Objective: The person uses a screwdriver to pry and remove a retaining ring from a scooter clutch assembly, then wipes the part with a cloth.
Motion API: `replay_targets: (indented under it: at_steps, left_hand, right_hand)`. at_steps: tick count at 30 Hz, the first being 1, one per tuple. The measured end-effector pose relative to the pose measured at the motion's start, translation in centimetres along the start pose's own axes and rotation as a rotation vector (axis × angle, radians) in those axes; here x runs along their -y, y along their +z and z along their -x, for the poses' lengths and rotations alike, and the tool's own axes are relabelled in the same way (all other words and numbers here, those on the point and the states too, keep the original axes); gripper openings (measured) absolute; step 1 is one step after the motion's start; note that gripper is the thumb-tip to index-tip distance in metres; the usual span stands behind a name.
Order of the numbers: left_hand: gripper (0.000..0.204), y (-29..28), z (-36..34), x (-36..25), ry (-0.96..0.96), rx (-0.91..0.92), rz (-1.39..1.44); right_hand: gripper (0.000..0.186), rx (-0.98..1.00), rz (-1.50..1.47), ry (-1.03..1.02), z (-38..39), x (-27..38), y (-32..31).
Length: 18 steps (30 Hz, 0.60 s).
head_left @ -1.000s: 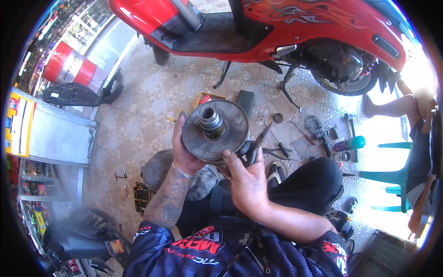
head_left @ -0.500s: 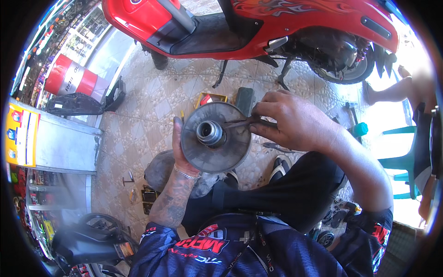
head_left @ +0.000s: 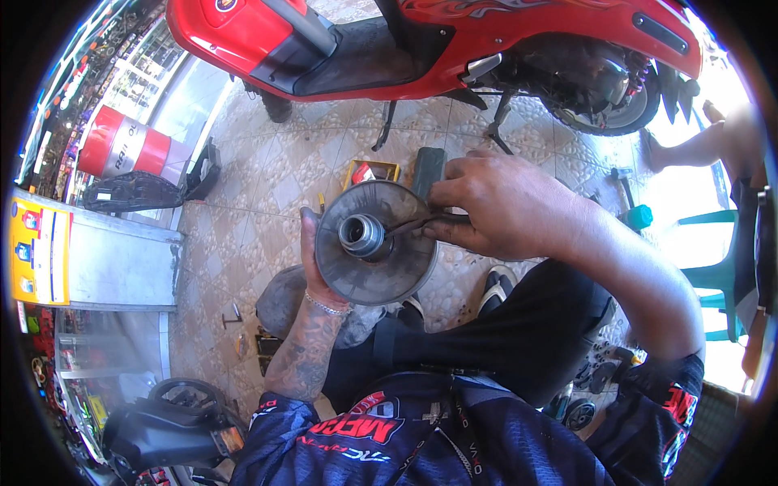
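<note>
My left hand grips a round grey metal pulley by its left edge, with the thumb side up and the other fingers hidden behind it. A silver ringed hub stands up from the pulley's middle. From the right, my right hand pinches a slim dark metal tool. The tool's tip lies against the right side of the hub, over the disc. My fingers cover much of the tool, so its exact kind is unclear.
A red scooter stands beyond on its stand. Past my hands, a yellow tray and a dark green box lie on the tiled floor. A hammer is at right, near a green chair. Another person's leg shows there.
The tool's tip and my right hand have shifted slightly left, closer in against the hub. The pulley has moved slightly left in the picture, still in my left hand.
</note>
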State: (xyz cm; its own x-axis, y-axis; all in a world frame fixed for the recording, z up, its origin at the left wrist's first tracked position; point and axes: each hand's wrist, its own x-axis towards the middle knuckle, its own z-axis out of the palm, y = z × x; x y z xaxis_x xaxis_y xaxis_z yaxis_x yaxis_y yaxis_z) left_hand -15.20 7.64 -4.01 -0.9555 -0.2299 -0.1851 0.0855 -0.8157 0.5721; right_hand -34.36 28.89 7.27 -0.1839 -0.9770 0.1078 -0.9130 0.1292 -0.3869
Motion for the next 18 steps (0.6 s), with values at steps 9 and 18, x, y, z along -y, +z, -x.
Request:
replay_targets:
  at_steps: [9,18]
  left_hand:
    - [0.106,-0.6,-0.3,-0.2,0.009,-0.039,0.006]
    - [0.098,-0.6,-0.2,0.1,0.009,-0.028,-0.063]
  right_hand:
    - [0.033,0.078,-0.075,0.013,-0.7,-0.7,0.1]
    - [0.034,0.039,-0.075,0.005,-0.1,-1.4,0.9]
